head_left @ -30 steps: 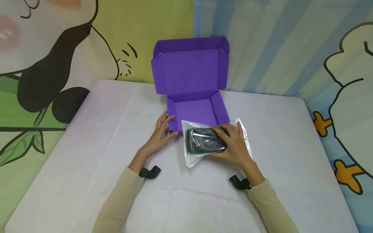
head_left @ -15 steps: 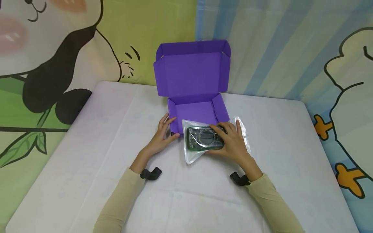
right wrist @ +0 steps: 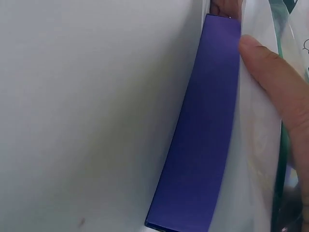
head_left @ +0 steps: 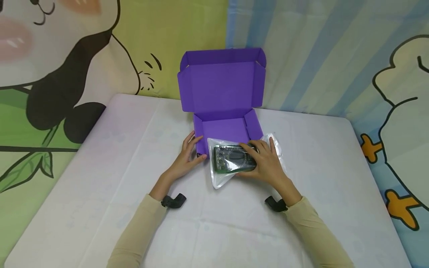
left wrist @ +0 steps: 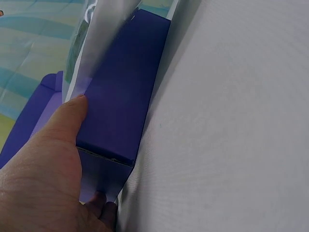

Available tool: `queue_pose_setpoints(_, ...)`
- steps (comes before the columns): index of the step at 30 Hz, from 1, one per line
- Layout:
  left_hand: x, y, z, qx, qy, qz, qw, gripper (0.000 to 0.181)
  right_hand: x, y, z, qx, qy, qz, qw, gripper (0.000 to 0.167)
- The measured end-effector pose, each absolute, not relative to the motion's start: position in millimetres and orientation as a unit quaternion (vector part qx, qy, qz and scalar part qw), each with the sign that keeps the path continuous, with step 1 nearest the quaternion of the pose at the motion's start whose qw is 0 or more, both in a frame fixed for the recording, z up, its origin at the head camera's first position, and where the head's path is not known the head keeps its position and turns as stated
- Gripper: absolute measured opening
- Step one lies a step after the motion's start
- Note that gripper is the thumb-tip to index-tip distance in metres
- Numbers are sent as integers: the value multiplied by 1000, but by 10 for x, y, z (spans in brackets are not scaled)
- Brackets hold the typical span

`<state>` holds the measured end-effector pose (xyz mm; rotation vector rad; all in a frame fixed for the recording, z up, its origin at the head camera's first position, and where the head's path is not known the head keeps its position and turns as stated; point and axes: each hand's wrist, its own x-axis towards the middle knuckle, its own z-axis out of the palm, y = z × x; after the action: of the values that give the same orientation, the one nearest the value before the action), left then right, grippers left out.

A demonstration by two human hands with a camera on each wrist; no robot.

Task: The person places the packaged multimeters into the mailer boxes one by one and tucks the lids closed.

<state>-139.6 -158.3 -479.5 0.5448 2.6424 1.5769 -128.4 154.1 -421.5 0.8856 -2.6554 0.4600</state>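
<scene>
A purple cardboard box (head_left: pixel 222 128) stands on the table with its lid raised at the back. My left hand (head_left: pixel 182 162) holds its near-left corner; in the left wrist view the thumb lies at the front wall's top edge and the fingertips at the side wall. My right hand (head_left: pixel 268 163) grips a multimeter (head_left: pixel 231 158) sealed in a clear-fronted, silvery bag (head_left: pixel 219 180). The multimeter is dark with green edges and a round dial. It lies tilted over the box's front edge. In the right wrist view the thumb (right wrist: pixel 270 67) presses the bag's whitish back above the front wall (right wrist: pixel 198 130).
A white cloth covers the table (head_left: pixel 318 178). Behind it hangs a cartoon-printed curtain (head_left: pixel 301 56), close to the raised lid (head_left: pixel 222 83). Each wrist wears a small black camera, the left one (head_left: pixel 174 201) and the right one (head_left: pixel 275 204).
My right hand has shifted the bagged multimeter slightly left and away from me, over the box's front. The left hand stays at the box corner. The head view has tilted a little.
</scene>
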Motion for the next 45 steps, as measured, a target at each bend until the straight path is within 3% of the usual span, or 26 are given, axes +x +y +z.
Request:
queue_pose_setpoints(39, -1393, -1603, -4803, 195, 832, 519, 2, 80, -1590, 1370, -4052, 344, -921, 179, 36, 101)
queue_pose_setpoints(45, -1314, -1548, -4619, 197, 831, 521, 6, 81, -1617, 1380, -4038, 337, -924, 180, 22, 102)
